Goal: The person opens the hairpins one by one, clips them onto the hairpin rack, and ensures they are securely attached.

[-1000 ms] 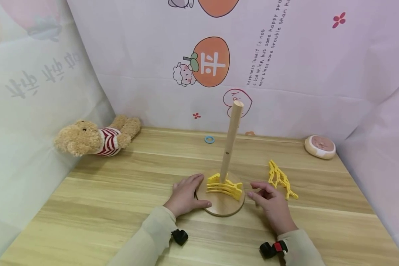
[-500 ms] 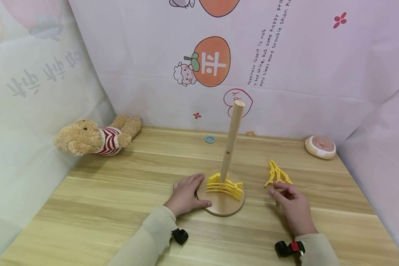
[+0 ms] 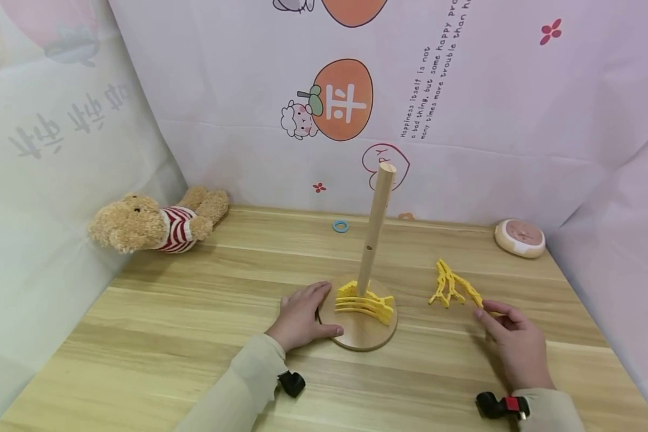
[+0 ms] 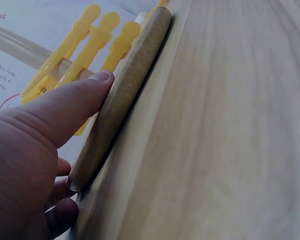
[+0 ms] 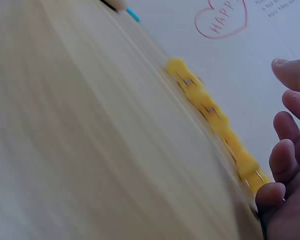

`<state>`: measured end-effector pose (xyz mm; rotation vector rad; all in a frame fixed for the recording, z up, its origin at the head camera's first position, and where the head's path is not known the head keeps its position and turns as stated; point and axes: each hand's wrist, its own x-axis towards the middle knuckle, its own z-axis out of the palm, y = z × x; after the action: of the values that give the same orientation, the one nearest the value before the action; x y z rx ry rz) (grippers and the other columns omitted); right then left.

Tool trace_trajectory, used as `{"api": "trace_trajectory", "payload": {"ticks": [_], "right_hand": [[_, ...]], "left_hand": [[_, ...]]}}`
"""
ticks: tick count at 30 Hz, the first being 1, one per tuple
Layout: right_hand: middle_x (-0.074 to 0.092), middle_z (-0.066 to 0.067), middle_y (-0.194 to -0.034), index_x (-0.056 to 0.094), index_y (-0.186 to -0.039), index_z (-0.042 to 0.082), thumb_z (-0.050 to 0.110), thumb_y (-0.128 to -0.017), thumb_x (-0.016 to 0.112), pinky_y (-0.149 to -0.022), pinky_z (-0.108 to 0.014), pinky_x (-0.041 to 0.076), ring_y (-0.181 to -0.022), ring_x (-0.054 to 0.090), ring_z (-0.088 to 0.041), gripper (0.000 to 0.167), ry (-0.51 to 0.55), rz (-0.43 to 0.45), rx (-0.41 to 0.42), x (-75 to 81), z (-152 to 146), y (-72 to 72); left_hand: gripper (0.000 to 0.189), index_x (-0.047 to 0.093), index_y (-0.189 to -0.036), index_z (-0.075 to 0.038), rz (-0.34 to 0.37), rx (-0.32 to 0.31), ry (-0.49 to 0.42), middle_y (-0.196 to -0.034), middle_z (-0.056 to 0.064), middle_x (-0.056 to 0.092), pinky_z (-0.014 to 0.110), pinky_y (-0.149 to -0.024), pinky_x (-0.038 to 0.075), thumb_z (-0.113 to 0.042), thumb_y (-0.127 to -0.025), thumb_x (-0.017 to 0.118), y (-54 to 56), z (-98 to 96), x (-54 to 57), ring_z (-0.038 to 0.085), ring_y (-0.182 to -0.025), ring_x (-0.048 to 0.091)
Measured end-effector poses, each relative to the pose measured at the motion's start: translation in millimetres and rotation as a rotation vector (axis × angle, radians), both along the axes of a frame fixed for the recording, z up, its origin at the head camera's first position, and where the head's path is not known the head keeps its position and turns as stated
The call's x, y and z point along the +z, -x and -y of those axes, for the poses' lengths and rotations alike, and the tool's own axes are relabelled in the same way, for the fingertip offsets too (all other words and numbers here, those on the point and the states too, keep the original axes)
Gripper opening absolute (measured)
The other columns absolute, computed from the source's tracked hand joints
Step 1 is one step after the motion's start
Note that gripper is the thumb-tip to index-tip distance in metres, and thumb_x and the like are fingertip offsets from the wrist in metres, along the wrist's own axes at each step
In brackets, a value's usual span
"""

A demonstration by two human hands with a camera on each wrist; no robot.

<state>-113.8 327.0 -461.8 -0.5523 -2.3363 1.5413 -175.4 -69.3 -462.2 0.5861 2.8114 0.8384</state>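
My left hand grips the rim of a round wooden base, thumb on its near edge and fingers around its left side. From the base rises a wooden pole. Several curved yellow plastic pieces stand on the base around the foot of the pole. Over to the right, my right hand pinches the near end of a knobbly yellow plastic piece between thumb and forefinger. In the right wrist view that yellow strip runs up to the fingers. More yellow pieces lie beside it on the table.
A plush bear in a striped top lies at the back left. Near the back edge is a small blue ring. A rounded white and pink object sits at the back right. Printed cloth walls in the wooden table.
My right hand has moved right, from beside the base to the end of the yellow piece, and pinches it. That piece's end has shifted. The left hand stays on the base.
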Motion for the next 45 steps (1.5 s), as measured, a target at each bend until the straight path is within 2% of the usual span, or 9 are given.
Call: {"api": "trace_trajectory", "payload": {"ticks": [6,12,20,23,27,32,36,39,45], "right_hand": [[0.068,0.015,-0.091,0.064,-0.13,0.009,0.044,-0.088,0.077,-0.061,-0.02,0.047,-0.076,0.059,-0.004,0.056,-0.128,0.089,0.01,1.4,-21,-5.9],[0.062,-0.013,-0.122,0.055,-0.14,0.003,0.052,-0.088,0.074,-0.06,-0.023,0.045,-0.077,0.056,-0.007,0.074,-0.295,0.184,0.083,3.4,-24,-0.6],[0.053,-0.028,-0.133,0.048,-0.143,-0.007,0.05,-0.088,0.074,-0.072,-0.033,0.043,-0.097,0.055,-0.027,0.083,-0.383,0.253,0.148,9.7,-23,4.6],[0.055,-0.03,-0.125,0.052,-0.138,-0.009,0.046,-0.089,0.074,-0.075,-0.041,0.041,-0.099,0.054,-0.033,0.077,-0.44,0.249,0.163,10.3,-24,5.5],[0.062,-0.025,-0.111,0.06,-0.126,-0.009,0.04,-0.089,0.075,-0.072,-0.039,0.042,-0.092,0.057,-0.031,0.063,-0.473,0.219,0.15,8.6,-21,6.8],[0.067,-0.018,-0.111,0.06,-0.129,0.0,0.04,-0.09,0.074,-0.068,-0.025,0.044,-0.083,0.059,-0.01,0.058,-0.323,0.209,0.009,3.7,-17,6.9],[0.068,0.004,-0.093,0.062,-0.132,0.004,0.031,-0.09,0.074,-0.058,-0.017,0.046,-0.071,0.056,0.004,0.051,-0.146,0.117,-0.161,2.1,-12,6.5],[0.06,0.018,-0.085,0.065,-0.13,0.006,0.023,-0.089,0.075,-0.053,-0.015,0.045,-0.069,0.056,0.003,0.046,-0.026,0.024,-0.267,2.6,-9,7.1],[0.063,0.014,-0.088,0.07,-0.122,0.008,0.012,-0.085,0.078,-0.049,-0.013,0.04,-0.064,0.054,0.001,0.038,0.068,-0.14,-0.34,5.8,-4,7.3]], "left_hand": [[0.1,0.038,-0.156,-0.015,0.003,-0.009,0.001,-0.16,0.002,0.035,0.052,-0.098,0.029,-0.062,-0.078,0.078,-0.5,-0.9,1.1,0.033,-0.141,0.037],[0.1,0.037,-0.156,-0.017,0.014,0.001,-0.016,-0.16,0.0,0.035,0.051,-0.099,0.029,-0.062,-0.077,0.078,-0.4,0.8,0.9,0.031,-0.142,0.035],[0.101,0.038,-0.156,-0.017,0.006,-0.004,-0.031,-0.16,-0.001,0.036,0.05,-0.096,0.029,-0.064,-0.077,0.078,0.8,0.4,-2.3,0.03,-0.14,0.037],[0.101,0.038,-0.156,-0.017,0.009,-0.005,-0.035,-0.16,-0.001,0.036,0.05,-0.097,0.029,-0.064,-0.077,0.078,0.9,-0.1,-2.4,0.03,-0.14,0.036],[0.101,0.037,-0.157,-0.017,0.012,-0.004,-0.038,-0.16,-0.001,0.035,0.051,-0.098,0.029,-0.064,-0.077,0.078,0.6,0.2,-1.9,0.03,-0.141,0.036],[0.1,0.038,-0.156,-0.017,0.01,0.002,-0.036,-0.16,-0.001,0.035,0.05,-0.097,0.029,-0.063,-0.077,0.078,-0.4,1.4,-0.5,0.03,-0.141,0.036],[0.1,0.038,-0.156,-0.017,0.009,0.001,-0.037,-0.16,0.0,0.036,0.052,-0.097,0.029,-0.063,-0.077,0.078,-0.5,2.0,-0.3,0.031,-0.141,0.036],[0.1,0.038,-0.156,-0.016,0.011,0.001,-0.037,-0.16,0.0,0.036,0.052,-0.097,0.029,-0.062,-0.077,0.079,-1.1,2.2,0.2,0.032,-0.141,0.036],[0.1,0.038,-0.156,-0.016,0.007,0.001,-0.038,-0.16,0.0,0.036,0.053,-0.098,0.029,-0.061,-0.077,0.079,-1.7,1.3,0.5,0.033,-0.141,0.036]]}}
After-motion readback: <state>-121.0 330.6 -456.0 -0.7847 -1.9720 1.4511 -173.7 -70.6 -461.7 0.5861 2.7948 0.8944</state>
